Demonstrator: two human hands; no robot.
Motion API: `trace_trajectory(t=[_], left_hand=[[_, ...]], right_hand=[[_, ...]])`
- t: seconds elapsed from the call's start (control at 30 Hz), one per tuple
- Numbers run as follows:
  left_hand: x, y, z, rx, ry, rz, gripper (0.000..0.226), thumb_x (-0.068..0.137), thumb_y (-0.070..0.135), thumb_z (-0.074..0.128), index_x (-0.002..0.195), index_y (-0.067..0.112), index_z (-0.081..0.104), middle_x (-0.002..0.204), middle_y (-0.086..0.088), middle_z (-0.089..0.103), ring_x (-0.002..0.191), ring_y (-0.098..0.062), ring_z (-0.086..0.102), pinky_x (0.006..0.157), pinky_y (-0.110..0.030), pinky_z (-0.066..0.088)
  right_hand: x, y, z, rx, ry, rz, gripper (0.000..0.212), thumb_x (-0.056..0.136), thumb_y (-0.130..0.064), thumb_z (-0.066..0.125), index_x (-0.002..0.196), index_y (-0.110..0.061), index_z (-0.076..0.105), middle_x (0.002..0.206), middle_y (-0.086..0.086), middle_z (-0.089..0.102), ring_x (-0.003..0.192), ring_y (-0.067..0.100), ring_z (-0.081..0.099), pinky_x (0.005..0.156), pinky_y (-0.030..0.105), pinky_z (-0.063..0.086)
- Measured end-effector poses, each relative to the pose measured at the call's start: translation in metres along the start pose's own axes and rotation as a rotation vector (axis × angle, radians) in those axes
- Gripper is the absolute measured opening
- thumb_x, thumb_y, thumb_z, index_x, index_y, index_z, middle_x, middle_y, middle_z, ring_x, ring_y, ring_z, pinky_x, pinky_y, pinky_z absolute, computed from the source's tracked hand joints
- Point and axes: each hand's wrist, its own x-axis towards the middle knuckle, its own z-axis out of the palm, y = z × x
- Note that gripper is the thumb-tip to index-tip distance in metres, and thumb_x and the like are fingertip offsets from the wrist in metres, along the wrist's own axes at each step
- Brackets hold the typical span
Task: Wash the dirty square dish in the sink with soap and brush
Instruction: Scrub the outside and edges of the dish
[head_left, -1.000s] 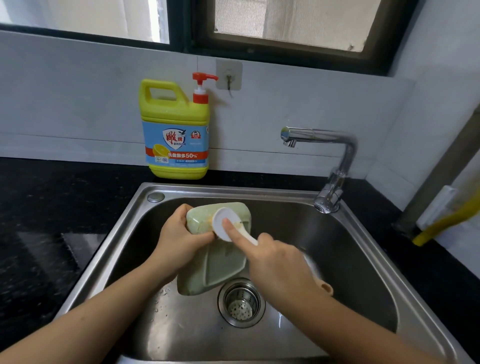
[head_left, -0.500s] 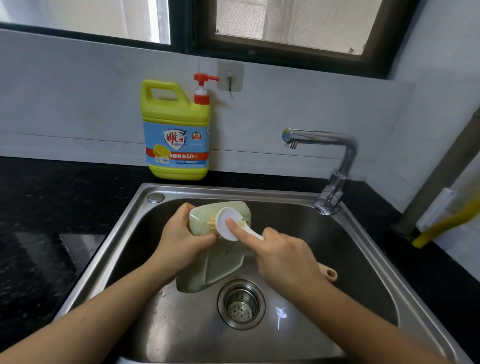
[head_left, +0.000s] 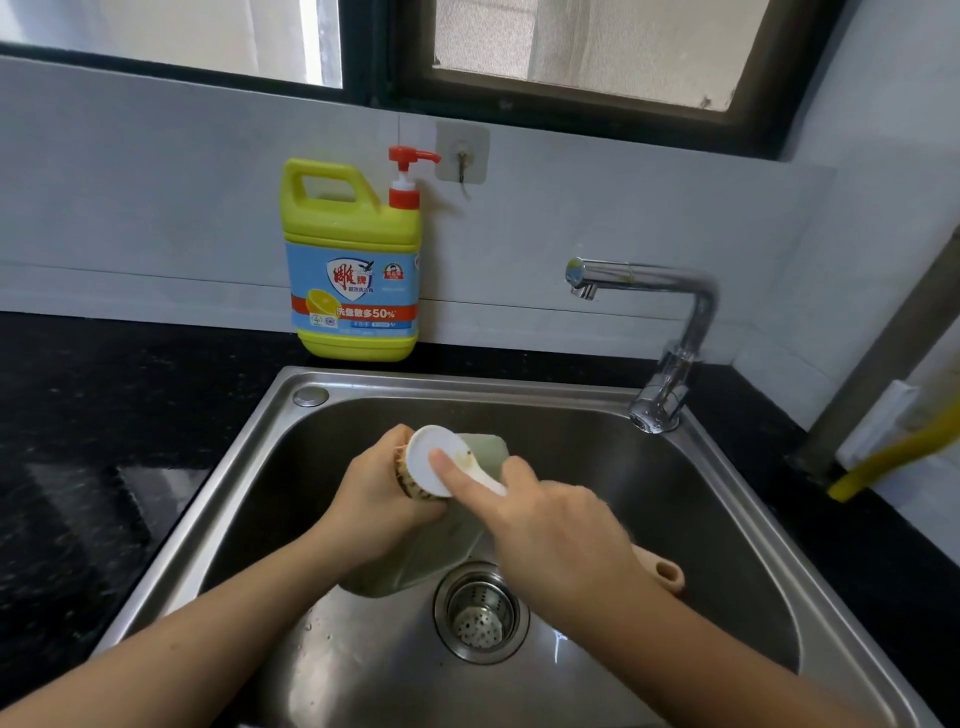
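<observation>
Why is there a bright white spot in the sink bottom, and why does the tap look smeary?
Head view: the spot is glare, probably window light bouncing off the steel sink; the tap is smeared by motion blur, while the soap bottle label reads sharp.

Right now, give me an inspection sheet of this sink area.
Surface: steel sink, drain strainer in place; black counter around it.
Job's things: green square dish tilted in the sink; brush head against its upper corner; soap bottle upright behind the sink.
Clutter: yellow hose at far right.
Grippers: left hand grips the dish; right hand grips the brush, forefinger on its head.
Cables: nothing seen.
Surroundings: tap, no water visible; window; wall hook.
</observation>
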Motion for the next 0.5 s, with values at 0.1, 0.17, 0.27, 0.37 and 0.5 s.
trace_trajectory(t=[0.1,0.17,0.27,0.37,0.5], left_hand=[[0.002,-0.003,-0.001,0.023,-0.007,-0.015,0.037,0.059,0.015,0.078,0.089,0.017,0.057,0.083,0.004,0.064,0.075,-0.006,0.059,0.06,-0.012,0.045],[0.002,-0.002,0.0,0.064,-0.023,-0.004,0.034,0.063,0.01,0.079,0.084,0.019,0.054,0.079,0.003,0.062,0.071,-0.007,0.057,0.058,-0.014,0.043],[0.001,-0.002,0.002,0.083,-0.039,0.012,0.036,0.059,0.018,0.08,0.08,0.023,0.051,0.075,0.005,0.06,0.066,-0.005,0.055,0.058,-0.012,0.042],[0.0,0.001,0.002,-0.016,-0.03,-0.001,0.041,0.045,0.037,0.069,0.083,0.033,0.052,0.079,0.011,0.063,0.072,0.007,0.059,0.062,-0.006,0.044],[0.0,0.0,0.0,-0.03,-0.006,0.003,0.043,0.045,0.034,0.071,0.084,0.034,0.053,0.082,0.01,0.063,0.076,0.013,0.058,0.064,-0.006,0.045]], right_hand=[[0.007,0.004,-0.008,0.015,-0.09,0.045,0.066,0.07,-0.014,0.063,0.132,-0.037,0.053,0.066,0.003,0.038,0.038,0.018,0.028,0.037,0.025,0.02],[0.012,0.018,-0.003,-0.037,-0.161,0.139,0.072,0.084,-0.014,0.058,0.144,-0.042,0.029,0.08,0.003,0.031,0.055,0.025,0.051,0.048,0.032,0.03],[0.009,0.021,-0.006,-0.01,-0.185,0.193,0.075,0.067,-0.012,0.074,0.133,-0.038,0.051,0.07,0.005,0.035,0.044,0.026,0.053,0.04,0.028,0.027],[0.0,0.007,-0.001,0.012,-0.043,0.041,0.06,0.063,-0.013,0.062,0.119,-0.035,0.065,0.06,0.003,0.045,0.03,0.02,0.039,0.036,0.022,0.017],[0.006,-0.001,-0.003,0.073,-0.083,0.043,0.06,0.071,-0.016,0.047,0.126,-0.037,0.059,0.062,0.001,0.042,0.032,0.02,0.041,0.037,0.024,0.017]])
